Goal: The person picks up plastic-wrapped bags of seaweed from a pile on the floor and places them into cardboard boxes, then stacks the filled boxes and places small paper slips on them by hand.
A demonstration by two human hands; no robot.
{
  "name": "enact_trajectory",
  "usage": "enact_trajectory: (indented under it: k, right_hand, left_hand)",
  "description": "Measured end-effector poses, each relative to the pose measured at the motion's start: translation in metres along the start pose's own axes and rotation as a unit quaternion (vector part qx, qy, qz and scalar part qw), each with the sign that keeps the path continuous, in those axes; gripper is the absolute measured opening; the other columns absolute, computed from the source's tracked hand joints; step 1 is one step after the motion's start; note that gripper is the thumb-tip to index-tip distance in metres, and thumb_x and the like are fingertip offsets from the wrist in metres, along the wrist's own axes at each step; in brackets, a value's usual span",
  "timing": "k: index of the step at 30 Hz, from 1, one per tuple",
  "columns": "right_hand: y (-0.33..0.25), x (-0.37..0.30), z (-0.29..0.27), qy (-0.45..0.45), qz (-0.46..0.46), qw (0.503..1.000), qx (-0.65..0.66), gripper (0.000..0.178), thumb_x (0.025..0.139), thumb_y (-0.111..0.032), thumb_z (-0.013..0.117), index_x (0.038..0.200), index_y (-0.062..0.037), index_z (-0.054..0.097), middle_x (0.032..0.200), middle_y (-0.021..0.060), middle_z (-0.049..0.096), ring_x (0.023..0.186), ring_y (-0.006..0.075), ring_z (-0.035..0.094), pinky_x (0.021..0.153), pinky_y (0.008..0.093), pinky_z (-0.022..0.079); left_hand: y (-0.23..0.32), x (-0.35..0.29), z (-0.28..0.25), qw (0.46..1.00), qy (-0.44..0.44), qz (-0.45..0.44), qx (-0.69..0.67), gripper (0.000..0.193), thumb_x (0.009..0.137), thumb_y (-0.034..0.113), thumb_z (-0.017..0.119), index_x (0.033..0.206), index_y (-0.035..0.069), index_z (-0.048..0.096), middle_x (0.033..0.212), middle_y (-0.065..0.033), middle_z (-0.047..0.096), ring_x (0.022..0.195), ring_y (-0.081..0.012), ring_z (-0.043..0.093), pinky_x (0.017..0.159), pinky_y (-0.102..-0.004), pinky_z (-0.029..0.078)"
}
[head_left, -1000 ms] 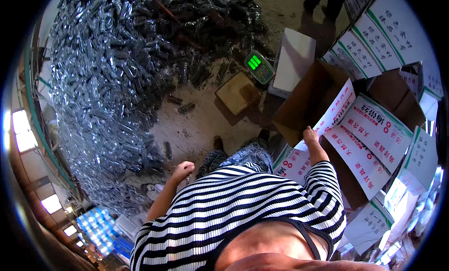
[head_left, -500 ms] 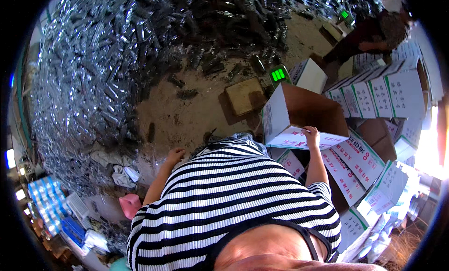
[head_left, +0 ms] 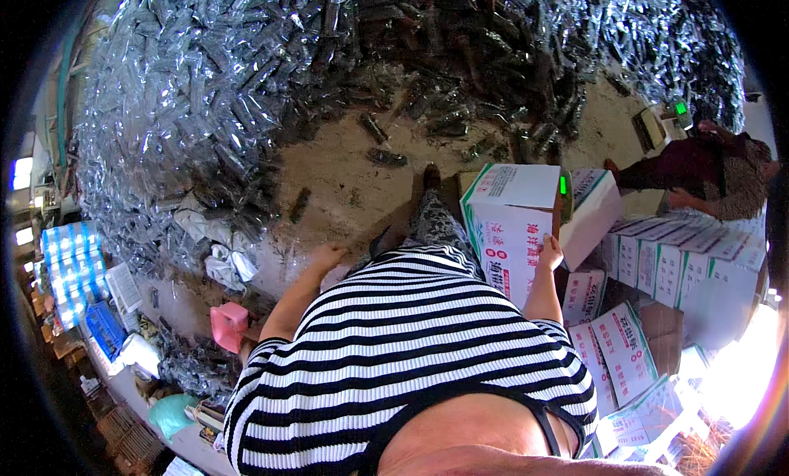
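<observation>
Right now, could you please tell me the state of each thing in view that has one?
White carton: held at one edge, inside hidden
Right hand: closed on that edge
Left hand: nothing visibly held
Near display: lit green
Far display: lit green
Shiny packets: heaped
Carton row: lined up

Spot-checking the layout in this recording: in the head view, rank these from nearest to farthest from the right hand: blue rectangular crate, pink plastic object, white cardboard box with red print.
From the right hand:
1. White cardboard box with red print: at the hand, gripped by its edge.
2. Pink plastic object: on the person's left.
3. Blue rectangular crate: farther left.
</observation>
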State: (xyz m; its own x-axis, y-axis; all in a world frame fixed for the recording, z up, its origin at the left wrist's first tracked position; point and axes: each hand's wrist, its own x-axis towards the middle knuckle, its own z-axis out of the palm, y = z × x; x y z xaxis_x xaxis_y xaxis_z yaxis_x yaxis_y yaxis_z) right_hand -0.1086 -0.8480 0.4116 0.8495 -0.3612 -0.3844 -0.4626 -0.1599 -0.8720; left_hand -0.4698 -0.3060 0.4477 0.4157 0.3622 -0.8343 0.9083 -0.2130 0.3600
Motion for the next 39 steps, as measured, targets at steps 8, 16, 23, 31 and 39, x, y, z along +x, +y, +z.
enact_trajectory:
  k: [8,16,23,31,39]
  right_hand:
    - [0.019,0.094,0.109,0.136,0.088,0.986,-0.040,0.027,0.080,-0.016,0.072,0.101,0.0009,0.068,0.082,0.0077,0.068,0.059,0.0137,0.059,0.050,0.0296,0.048]
    - [0.051,0.118,0.244,0.075,0.210,0.975,-0.017,0.031,0.076,-0.015,0.074,0.104,-0.0019,0.068,0.093,0.0104,0.066,0.073,0.0199,0.058,0.070,0.0342,0.049]
    - [0.071,0.154,0.341,0.103,0.227,0.968,-0.028,0.043,0.080,-0.019,0.069,0.118,-0.0010,0.059,0.112,0.0119,0.059,0.095,0.0219,0.056,0.085,0.0371,0.045]
    - [0.043,0.026,0.462,-0.037,0.102,0.990,-0.087,0.043,0.085,-0.009,0.064,0.126,-0.0019,0.052,0.125,0.0083,0.054,0.101,0.0195,0.057,0.086,0.0301,0.046]
    - [0.083,-0.058,0.645,-0.405,0.359,0.841,0.002,0.030,0.090,-0.015,0.060,0.118,-0.0026,0.057,0.100,0.0052,0.061,0.090,0.0178,0.062,0.080,0.0296,0.049]
  left_hand:
    - [0.085,0.074,-0.046,0.982,-0.042,0.178,-0.049,0.038,0.085,0.035,0.064,0.100,-0.001,0.065,0.075,-0.0077,0.064,0.062,-0.0142,0.058,0.055,-0.0284,0.047]
    - [0.198,0.117,-0.111,0.978,-0.043,-0.048,-0.198,0.021,0.086,0.022,0.062,0.097,0.004,0.064,0.076,-0.0043,0.063,0.061,-0.0116,0.057,0.051,-0.0244,0.045]
    - [0.248,0.231,-0.121,0.966,-0.154,-0.005,-0.208,0.023,0.088,0.015,0.062,0.107,0.002,0.061,0.081,-0.0029,0.063,0.068,-0.0097,0.057,0.057,-0.0251,0.047]
    - [0.142,0.488,-0.201,0.938,-0.075,0.149,0.303,0.019,0.082,0.018,0.066,0.095,0.005,0.066,0.092,-0.0109,0.066,0.085,-0.0212,0.063,0.070,-0.0336,0.051]
    - [0.159,0.707,-0.314,0.834,0.176,0.161,0.498,0.044,0.078,0.024,0.067,0.116,0.005,0.057,0.105,-0.0173,0.062,0.100,-0.0326,0.058,0.085,-0.0443,0.049]
